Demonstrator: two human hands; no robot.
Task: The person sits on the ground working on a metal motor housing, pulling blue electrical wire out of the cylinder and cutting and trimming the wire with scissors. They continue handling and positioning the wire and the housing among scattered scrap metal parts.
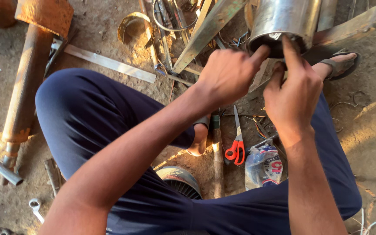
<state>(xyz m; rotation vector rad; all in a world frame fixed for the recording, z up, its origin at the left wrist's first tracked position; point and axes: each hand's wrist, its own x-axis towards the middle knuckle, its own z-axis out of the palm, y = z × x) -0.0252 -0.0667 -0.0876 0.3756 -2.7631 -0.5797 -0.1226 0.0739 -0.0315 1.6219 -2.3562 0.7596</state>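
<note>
Metal cylinder point(283, 21), 1 o'clock, propped on scrap. Left hand point(227, 74) curled, forefinger pressing rim; right hand point(294, 93) fingers point(290, 48) spread, probing dark opening. Red scissors point(236, 150), 6 o'clock, dirt floor point(370, 139). Likely step: working inside opening; steady grip needed.

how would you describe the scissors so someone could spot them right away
Start at the shiny metal cylinder that both hands touch, then drop straight down to the dirt between the person's knees. The orange-handled metal scissors lie there, blades pointing up, beside a clear plastic bag; nothing else nearby is orange.
</note>
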